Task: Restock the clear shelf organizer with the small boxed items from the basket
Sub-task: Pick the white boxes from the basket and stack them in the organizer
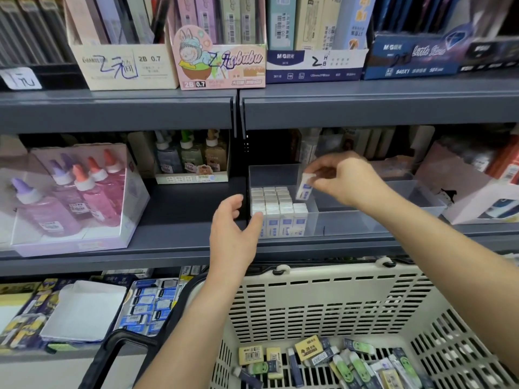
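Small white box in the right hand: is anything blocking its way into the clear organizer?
Nothing visible does. The right hand pinches the small white box over the gap in the clear organizer, right of the stocked boxes.

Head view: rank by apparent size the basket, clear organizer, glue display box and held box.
1. Basket, nearest the camera, so unsure.
2. Clear organizer and glue display box look alike.
3. Held box, pinched by right hand.

Shelf (pixel 112 113): slate grey. Organizer (pixel 351 223): clear, colourless. Stacked boxes (pixel 276 209): white tops, white fronts with blue print. Held box (pixel 304 189): white with a blue band. Basket (pixel 323 301): cream, pierced in a regular slot pattern; handle (pixel 120 341) black. Loose items (pixel 307 348): yellow, green, navy.
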Demonstrator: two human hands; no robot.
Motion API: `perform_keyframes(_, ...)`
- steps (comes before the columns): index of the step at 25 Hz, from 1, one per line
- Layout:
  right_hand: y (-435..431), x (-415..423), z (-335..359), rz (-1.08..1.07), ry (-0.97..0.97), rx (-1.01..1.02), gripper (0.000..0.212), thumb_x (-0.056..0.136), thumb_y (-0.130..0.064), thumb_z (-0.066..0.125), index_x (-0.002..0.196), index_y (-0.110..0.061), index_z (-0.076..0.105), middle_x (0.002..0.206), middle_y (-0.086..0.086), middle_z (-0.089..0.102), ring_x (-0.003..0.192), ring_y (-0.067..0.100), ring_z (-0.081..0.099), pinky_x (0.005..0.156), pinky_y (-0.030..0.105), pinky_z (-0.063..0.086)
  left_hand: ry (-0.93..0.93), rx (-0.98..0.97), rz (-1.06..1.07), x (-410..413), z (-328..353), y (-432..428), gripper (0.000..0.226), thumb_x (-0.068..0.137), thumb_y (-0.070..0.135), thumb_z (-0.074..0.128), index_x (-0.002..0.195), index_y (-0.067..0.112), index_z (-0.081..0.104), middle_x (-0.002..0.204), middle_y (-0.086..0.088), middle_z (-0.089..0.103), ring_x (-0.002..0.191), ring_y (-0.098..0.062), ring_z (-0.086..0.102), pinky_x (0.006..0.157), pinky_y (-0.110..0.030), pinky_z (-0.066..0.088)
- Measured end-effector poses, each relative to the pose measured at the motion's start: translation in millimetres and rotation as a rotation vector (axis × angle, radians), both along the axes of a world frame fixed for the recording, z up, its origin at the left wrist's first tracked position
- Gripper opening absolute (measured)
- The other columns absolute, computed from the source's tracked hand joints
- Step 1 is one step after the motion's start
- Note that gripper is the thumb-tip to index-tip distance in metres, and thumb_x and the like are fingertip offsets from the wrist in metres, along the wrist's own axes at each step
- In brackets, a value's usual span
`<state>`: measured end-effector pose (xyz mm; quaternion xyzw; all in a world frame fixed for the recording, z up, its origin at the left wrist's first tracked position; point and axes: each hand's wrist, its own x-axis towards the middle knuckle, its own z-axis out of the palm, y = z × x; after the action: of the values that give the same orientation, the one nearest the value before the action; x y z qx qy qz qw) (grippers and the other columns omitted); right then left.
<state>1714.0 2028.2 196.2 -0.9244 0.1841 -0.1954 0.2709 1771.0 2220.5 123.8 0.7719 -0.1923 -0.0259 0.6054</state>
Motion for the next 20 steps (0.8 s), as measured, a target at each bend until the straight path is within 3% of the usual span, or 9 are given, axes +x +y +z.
perform_keyframes(4, 4, 9, -22, 0.034, 0.116, -0.017, 0.013, 0.082, -0.019, 0.065, 0.092, -0.025, 0.071, 0.081, -0.010, 0.065, 0.077, 0.004, 0.058, 0.064, 0.007, 0.039, 0.043, 0.064, -0.111, -2, -3, -5, 0.048, 0.088, 0.021, 0.062, 0.133, 0.016, 0.044, 0.107, 0.021, 0.049, 0.101, 0.001, 0.050, 0.082, -0.011, 0.039)
perform_keyframes(7, 6, 12, -32, 0.056, 0.162, -0.057, 0.017, 0.086, -0.020, 0.060, 0.098, -0.023, 0.072, 0.101, -0.007, 0.069, 0.094, 0.010, 0.061, 0.082, 0.019, 0.045, 0.034, 0.066, -0.116, -1, -5, -5, 0.043, 0.088, 0.018, 0.062, 0.129, 0.018, 0.047, 0.096, 0.029, 0.049, 0.091, 0.008, 0.052, 0.070, -0.004, 0.042)
perform_keyframes(10, 7, 12, -35, 0.085, 0.187, -0.138, 0.021, 0.089, -0.020, 0.055, 0.100, -0.021, 0.073, 0.112, -0.008, 0.068, 0.106, 0.014, 0.059, 0.092, 0.027, 0.047, 0.036, 0.053, -0.115, 0, -6, -5, 0.042, 0.087, 0.017, 0.063, 0.127, 0.019, 0.048, 0.096, 0.030, 0.049, 0.094, 0.007, 0.052, 0.074, -0.008, 0.042)
perform_keyframes(13, 7, 10, -32, 0.125, 0.218, -0.172, 0.024, 0.090, -0.018, 0.052, 0.104, -0.017, 0.071, 0.116, -0.007, 0.066, 0.110, 0.012, 0.058, 0.088, 0.016, 0.037, 0.030, 0.053, -0.108, -2, -8, -6, 0.043, 0.087, 0.017, 0.063, 0.127, 0.018, 0.048, 0.100, 0.026, 0.051, 0.102, -0.001, 0.054, 0.085, -0.016, 0.042)
perform_keyframes(16, 9, 0, -28, 0.080, 0.153, -0.075, 0.025, 0.090, -0.018, 0.053, 0.111, -0.019, 0.068, 0.119, -0.005, 0.065, 0.105, 0.007, 0.056, 0.086, 0.011, 0.032, 0.036, 0.053, -0.101, -4, -7, -6, 0.044, 0.087, 0.017, 0.063, 0.128, 0.018, 0.047, 0.101, 0.025, 0.050, 0.104, -0.002, 0.053, 0.085, -0.017, 0.041)
perform_keyframes(20, 15, -43, -30, 0.031, -0.080, 0.051, 0.022, 0.088, -0.018, 0.058, 0.106, -0.024, 0.070, 0.104, -0.009, 0.069, 0.087, -0.003, 0.055, 0.078, 0.009, 0.037, 0.014, 0.052, 0.003, -16, -2, -5, 0.045, 0.087, 0.016, 0.062, 0.129, 0.020, 0.045, 0.116, 0.014, 0.045, 0.108, -0.003, 0.048, 0.089, -0.018, 0.041)
